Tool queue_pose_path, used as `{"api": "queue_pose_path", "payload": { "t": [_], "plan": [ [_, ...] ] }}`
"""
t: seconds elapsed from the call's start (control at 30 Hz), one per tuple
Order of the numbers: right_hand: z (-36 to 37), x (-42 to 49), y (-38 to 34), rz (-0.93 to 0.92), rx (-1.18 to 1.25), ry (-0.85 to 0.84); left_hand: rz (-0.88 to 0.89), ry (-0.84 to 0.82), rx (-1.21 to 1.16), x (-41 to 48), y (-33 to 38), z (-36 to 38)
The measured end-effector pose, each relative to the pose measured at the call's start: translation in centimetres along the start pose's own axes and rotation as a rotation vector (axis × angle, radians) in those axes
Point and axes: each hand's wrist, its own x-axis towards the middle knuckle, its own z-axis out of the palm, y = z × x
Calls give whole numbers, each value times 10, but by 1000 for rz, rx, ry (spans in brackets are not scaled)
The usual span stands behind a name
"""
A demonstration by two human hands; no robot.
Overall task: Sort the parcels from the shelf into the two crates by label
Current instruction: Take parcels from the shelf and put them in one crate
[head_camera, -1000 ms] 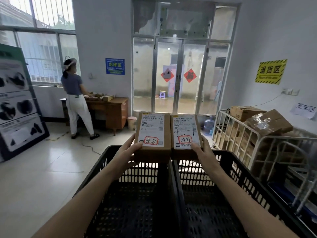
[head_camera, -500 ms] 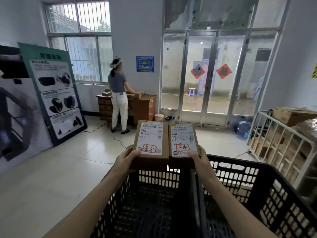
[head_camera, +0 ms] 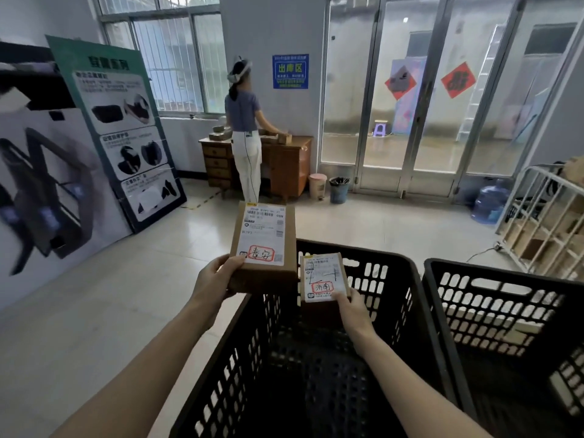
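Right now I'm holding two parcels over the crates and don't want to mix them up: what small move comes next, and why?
Probably lower the right hand and release the smaller parcel into the near crate. It already sits inside that crate's rim, while the left hand holds the larger parcel, which bears a different handwritten label, up at the crate's left edge. The second crate stands to the right.

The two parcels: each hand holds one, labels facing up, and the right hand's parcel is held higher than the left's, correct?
Not quite. In the head view the left hand holds its parcel higher; the right hand has its parcel lower, inside the crate.
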Motion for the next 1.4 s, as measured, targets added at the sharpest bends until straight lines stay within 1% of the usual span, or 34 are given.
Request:
{"api": "queue_pose_path", "payload": {
  "t": [0.17,0.37,0.6,0.77,0.9,1.03,1.2,1.3,1.4],
  "plan": [
    [31,25,39,133,-85,44,-11,-26,3,22,-5,-4],
    [56,52,75,245,-102,48,-13,-61,18,48,-7,1],
    [72,79,106,308,-75,43,-33,-49,1,69,-13,4],
    [77,82,125,330,-37,5,-35,-42,4,77,-17,5],
    [75,80,134,308,-54,-22,-42,-42,6,79,-17,8],
    [67,74,132,192,-141,-102,-53,-59,-4,80,-20,14],
    [69,74,133,18,-463,-200,-53,-76,-9,80,-23,22],
    [72,71,129,-7,-663,-268,-47,-85,-11,80,-25,22],
    [73,71,137,-79,-818,-267,-49,-83,-11,81,-27,20]
  ]
}}
